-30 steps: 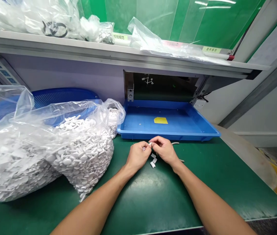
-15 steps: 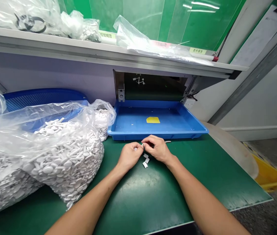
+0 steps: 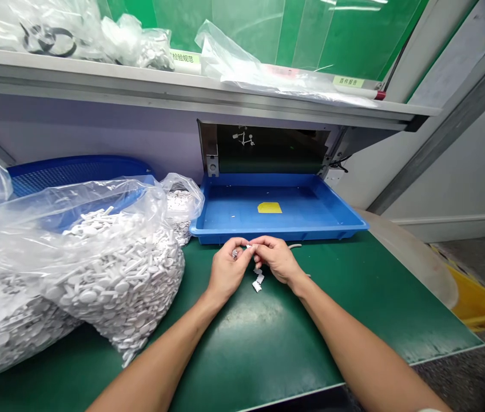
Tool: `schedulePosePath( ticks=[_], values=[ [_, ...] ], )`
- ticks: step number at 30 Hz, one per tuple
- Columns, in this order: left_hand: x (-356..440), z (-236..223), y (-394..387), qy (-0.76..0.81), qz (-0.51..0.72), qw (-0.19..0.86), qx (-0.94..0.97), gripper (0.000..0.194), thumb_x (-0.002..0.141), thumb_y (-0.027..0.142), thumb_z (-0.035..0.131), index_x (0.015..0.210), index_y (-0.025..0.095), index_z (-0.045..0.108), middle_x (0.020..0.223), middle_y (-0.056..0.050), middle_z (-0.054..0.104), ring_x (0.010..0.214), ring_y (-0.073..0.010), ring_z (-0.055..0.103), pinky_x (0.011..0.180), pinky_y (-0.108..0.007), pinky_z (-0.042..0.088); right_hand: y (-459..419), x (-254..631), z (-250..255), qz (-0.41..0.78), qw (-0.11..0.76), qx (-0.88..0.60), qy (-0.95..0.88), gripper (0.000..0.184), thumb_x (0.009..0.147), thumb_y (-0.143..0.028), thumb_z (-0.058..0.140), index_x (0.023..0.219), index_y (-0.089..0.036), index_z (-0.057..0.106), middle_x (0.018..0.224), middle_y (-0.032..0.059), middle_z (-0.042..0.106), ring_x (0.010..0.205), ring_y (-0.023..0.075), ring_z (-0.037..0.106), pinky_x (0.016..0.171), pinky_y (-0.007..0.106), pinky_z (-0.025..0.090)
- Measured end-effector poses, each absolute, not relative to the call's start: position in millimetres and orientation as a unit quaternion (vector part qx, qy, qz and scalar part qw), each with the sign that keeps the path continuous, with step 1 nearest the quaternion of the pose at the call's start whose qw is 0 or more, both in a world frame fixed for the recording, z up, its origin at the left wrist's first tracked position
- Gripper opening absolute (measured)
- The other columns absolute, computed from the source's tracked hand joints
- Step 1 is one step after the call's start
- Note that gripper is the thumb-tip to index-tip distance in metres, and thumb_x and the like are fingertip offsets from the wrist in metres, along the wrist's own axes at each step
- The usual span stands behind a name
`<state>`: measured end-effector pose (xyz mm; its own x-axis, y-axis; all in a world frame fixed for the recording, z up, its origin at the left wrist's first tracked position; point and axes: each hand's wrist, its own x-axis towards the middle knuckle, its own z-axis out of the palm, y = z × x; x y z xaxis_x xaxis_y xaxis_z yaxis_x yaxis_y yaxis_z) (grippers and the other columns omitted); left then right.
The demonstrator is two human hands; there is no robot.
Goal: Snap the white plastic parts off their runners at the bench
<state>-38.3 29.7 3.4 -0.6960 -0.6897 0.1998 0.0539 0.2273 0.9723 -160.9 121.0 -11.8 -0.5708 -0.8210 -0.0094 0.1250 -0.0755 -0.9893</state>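
Past the clear bag of white plastic parts, your left hand and right hand are both closed in a pinch on a small white plastic piece, so hold it firmly with the fingertips, low over the loose white pieces on the green mat, near the blue tray.

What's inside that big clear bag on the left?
The clear plastic bag is packed with white disc-shaped pieces with stems; whatever lies deeper is hidden by the outer layers.
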Motion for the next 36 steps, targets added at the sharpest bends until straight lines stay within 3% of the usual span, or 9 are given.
schedulePosePath(
  ticks=[4, 7, 11, 19, 26, 36],
  values=[
    [-42.5, -2.8, 20.7, -0.635, -0.689, 0.279, 0.211, 0.042, 0.077, 0.053, 0.071, 0.086, 0.014, 0.061, 0.071, -0.001, 0.058, 0.052, -0.0087, 0.043, 0.048, -0.018, 0.032, 121.3, -156.3, -7.2, -0.680, 0.393, -0.290, 0.547, 0.038, 0.074, -0.041, 0.075, 0.100, -0.014, 0.066, 0.076, 0.0041, 0.064, 0.057, 0.0134, 0.059, 0.051, 0.022, 0.052],
    [-44.5, -7.8, 11.6, -0.575, -0.773, 0.192, 0.186, 0.049, 0.074, 0.058, 0.075, 0.087, 0.014, 0.057, 0.062, 0.003, 0.050, 0.042, -0.0044, 0.029, 0.039, -0.016, 0.018, 124.7, -159.4, -3.4, -0.670, 0.400, -0.324, 0.535, 0.043, 0.077, -0.042, 0.075, 0.108, -0.014, 0.063, 0.079, 0.0054, 0.066, 0.060, 0.0152, 0.061, 0.051, 0.023, 0.054],
    [-43.7, -8.3, 6.9, -0.557, -0.804, 0.140, 0.154, 0.051, 0.074, 0.058, 0.076, 0.084, 0.014, 0.054, 0.057, 0.005, 0.042, 0.040, -0.0030, 0.022, 0.038, -0.015, 0.012, 127.5, -163.1, -4.4, -0.654, 0.398, -0.365, 0.530, 0.042, 0.080, -0.042, 0.073, 0.111, -0.015, 0.062, 0.078, 0.0042, 0.065, 0.057, 0.0139, 0.060, 0.049, 0.022, 0.052],
    [-40.1, -4.0, 7.9, -0.541, -0.825, 0.100, 0.126, 0.049, 0.077, 0.055, 0.076, 0.087, 0.012, 0.054, 0.065, 0.002, 0.048, 0.042, -0.0017, 0.023, 0.037, -0.013, 0.012, 128.2, -163.3, -9.4, -0.649, 0.419, -0.366, 0.519, 0.035, 0.081, -0.039, 0.069, 0.106, -0.016, 0.063, 0.072, 0.0010, 0.062, 0.050, 0.0112, 0.055, 0.044, 0.019, 0.047],
    [-38.0, -2.7, 7.2, -0.479, -0.870, 0.055, 0.101, 0.047, 0.078, 0.050, 0.079, 0.083, 0.012, 0.052, 0.063, 0.006, 0.039, 0.043, -0.0008, 0.022, 0.036, -0.010, 0.013, 128.6, -165.5, -11.5, -0.647, 0.426, -0.373, 0.510, 0.038, 0.082, -0.041, 0.071, 0.109, -0.015, 0.063, 0.071, 0.0014, 0.062, 0.049, 0.0116, 0.055, 0.043, 0.019, 0.048],
    [-38.1, -1.4, 9.5, -0.416, -0.905, 0.029, 0.088, 0.041, 0.079, 0.041, 0.080, 0.088, 0.010, 0.054, 0.068, 0.003, 0.046, 0.042, 0.0005, 0.025, 0.034, -0.007, 0.019, 127.7, -166.3, -18.6, -0.652, 0.429, -0.382, 0.494, 0.036, 0.084, -0.039, 0.071, 0.110, -0.016, 0.064, 0.069, 0.0016, 0.061, 0.050, 0.0119, 0.054, 0.045, 0.020, 0.048]
  ],
)
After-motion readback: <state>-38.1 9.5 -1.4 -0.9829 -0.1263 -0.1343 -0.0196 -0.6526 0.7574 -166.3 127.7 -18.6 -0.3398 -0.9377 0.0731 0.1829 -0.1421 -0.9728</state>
